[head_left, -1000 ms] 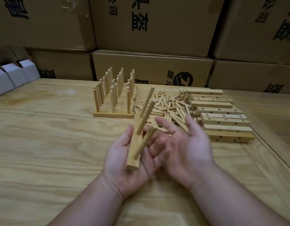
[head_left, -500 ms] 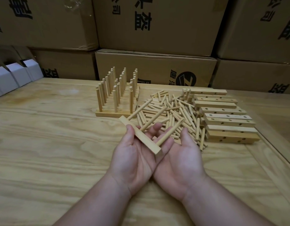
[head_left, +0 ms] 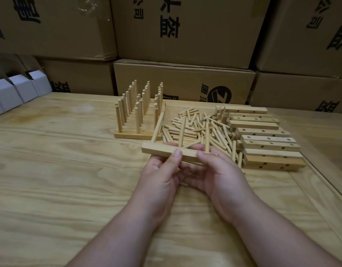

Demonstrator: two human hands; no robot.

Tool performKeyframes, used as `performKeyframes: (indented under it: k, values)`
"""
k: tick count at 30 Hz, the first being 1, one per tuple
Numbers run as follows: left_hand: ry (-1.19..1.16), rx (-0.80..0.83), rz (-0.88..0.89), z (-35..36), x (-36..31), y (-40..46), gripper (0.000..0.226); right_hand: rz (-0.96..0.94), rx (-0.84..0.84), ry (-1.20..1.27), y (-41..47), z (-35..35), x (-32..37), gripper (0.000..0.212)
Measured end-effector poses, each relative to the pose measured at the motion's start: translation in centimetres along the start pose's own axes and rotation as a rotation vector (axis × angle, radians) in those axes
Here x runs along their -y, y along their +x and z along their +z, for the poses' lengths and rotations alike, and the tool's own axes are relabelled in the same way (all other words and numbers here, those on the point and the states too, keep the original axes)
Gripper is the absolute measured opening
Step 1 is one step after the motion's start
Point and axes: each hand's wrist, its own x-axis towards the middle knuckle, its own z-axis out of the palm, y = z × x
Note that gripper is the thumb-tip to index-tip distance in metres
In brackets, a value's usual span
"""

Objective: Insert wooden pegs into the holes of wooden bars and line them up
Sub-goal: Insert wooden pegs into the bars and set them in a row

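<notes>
Both hands are gripping one wooden bar point(head_left: 166, 151), which is lying crosswise just above the desk point(head_left: 60, 170), on the near side of the loose peg pile point(head_left: 201, 130). The left hand point(head_left: 162, 178) is pinching the bar at its middle, thumb on the near face and fingers curled behind. The right hand point(head_left: 220, 176) is pinching the bar's right part in the same manner, thumb on top. Three pegs point(head_left: 181, 132) are standing in the bar and leaning away from the person, over the pile; the leftmost is reaching toward the finished bars point(head_left: 139, 120). These finished bars are lined up side by side just left of the pile, their pegs upright in rows. Right of the pile, empty drilled bars point(head_left: 266, 141) are lying in a loose stack; how many layers it has is hard to tell from here. Beyond the pile, cardboard boxes point(head_left: 183, 79) are standing in a wall along the far edge of the desk. Far left of the pile, small white boxes point(head_left: 16, 93) are sitting in a row.
</notes>
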Motion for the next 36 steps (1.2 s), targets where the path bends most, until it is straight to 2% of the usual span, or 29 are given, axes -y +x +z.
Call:
performKeyframes:
  k: [4, 8, 9, 13, 17, 21, 22, 26, 31, 36]
  values:
    - [-0.001, -0.004, -0.030, -0.3, 0.1, 0.1, 0.034, -0.119, -0.059, -0.044, 0.1, -0.8, 0.7, 0.024]
    - [-0.080, -0.166, -0.020, -0.7, -0.8, 0.5, 0.053, -0.175, -0.145, -0.130, 0.3, -1.5, 0.8, 0.035]
    - [-0.071, -0.179, -0.016, -0.8, -0.9, 0.5, 0.052, -0.179, -0.157, -0.166, 0.3, -1.7, 0.8, 0.034]
    - [-0.050, -0.180, -0.012, -1.1, -1.0, 0.6, 0.027, -0.173, -0.149, -0.279, 0.3, -1.9, 0.5, 0.028]
    - [-0.068, -0.168, -0.022, -1.4, -1.1, 0.7, 0.024, -0.196, -0.090, -0.391, 0.4, -2.3, 0.8, 0.025]
    - [-0.080, -0.088, -0.038, -1.6, -1.2, 0.8, 0.037, -0.157, 0.008, -0.343, 0.7, -3.2, 1.4, 0.064]
    - [-0.080, -0.071, -0.040, -1.6, -1.2, 0.8, 0.040, -0.158, 0.054, -0.314, 0.6, -3.2, 1.5, 0.068]
    - [-0.076, -0.027, -0.046, -1.7, -1.2, 0.7, 0.044, -0.186, 0.142, -0.284, 0.5, -3.4, 1.5, 0.064]
    - [-0.059, -0.031, -0.039, -1.4, -1.2, 0.5, 0.030, -0.218, 0.215, -0.292, 0.4, -3.8, 1.6, 0.063]
    - [-0.010, -0.102, -0.019, -1.5, -0.7, 0.7, 0.024, -0.239, 0.179, -0.315, 0.5, -3.5, 1.1, 0.053]
